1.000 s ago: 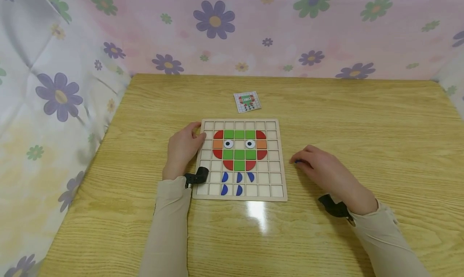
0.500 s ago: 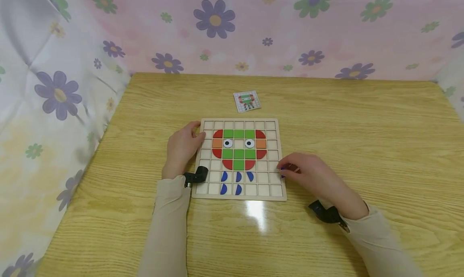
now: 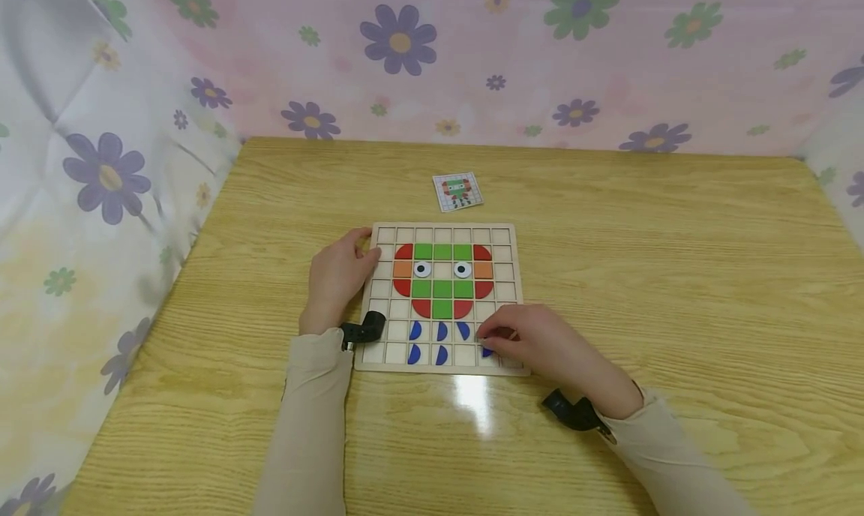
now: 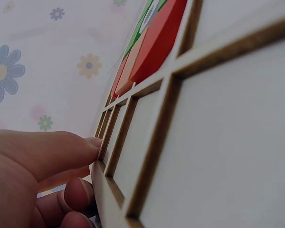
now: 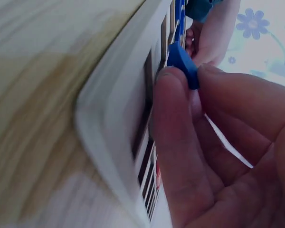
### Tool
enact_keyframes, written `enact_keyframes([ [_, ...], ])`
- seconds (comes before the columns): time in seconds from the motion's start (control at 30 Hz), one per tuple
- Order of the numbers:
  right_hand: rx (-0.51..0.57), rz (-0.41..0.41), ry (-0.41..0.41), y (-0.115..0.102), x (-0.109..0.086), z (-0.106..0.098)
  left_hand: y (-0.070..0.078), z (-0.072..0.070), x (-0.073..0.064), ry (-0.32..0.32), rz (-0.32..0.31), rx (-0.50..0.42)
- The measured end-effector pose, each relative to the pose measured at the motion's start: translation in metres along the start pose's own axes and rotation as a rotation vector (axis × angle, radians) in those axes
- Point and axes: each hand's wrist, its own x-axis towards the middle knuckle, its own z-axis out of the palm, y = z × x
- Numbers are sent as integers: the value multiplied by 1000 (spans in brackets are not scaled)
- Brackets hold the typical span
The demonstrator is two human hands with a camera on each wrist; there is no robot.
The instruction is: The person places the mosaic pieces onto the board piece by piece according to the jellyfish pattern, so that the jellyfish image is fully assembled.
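Note:
A square wooden grid board (image 3: 501, 235) lies on the table. Green squares, red quarter-rounds, orange squares and two eye discs form a face on it. Below the face, several blue half-circle tiles (image 3: 415, 331) sit in the two lowest rows. At the left edge my left hand (image 3: 337, 274) holds the board, its thumb (image 4: 80, 147) on the rim and the other fingertips curled at the side. My right hand (image 3: 540, 343) is over the lower right of the board. Between thumb and finger it pinches a blue half-circle tile (image 5: 183, 64), raised at a tilt above the cells.
Behind the board lies a small pattern card (image 3: 458, 192) showing a similar face on a grid. The wooden table (image 3: 648, 246) stretches out on both sides. Flowered cloth (image 3: 472, 43) hangs along the back and left.
My right hand has come left from beside the board to over its lower right cells, bringing the blue half-circle tile with it. The left hand has kept its place on the edge.

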Motion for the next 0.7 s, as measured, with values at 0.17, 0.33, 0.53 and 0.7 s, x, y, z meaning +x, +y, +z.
enact_keyframes([
  [0.17,-25,23,-15,-5,5,4,-2,1,1,1,9,3],
  [0.33,-30,59,11,-9,8,7,-2,2,2,10,24,9],
  [0.53,-4,114,18,-14,10,11,-1,1,1,7,11,-5],
  [0.7,-28,107,33,-17,10,13,-1,1,0,11,9,-3],
])
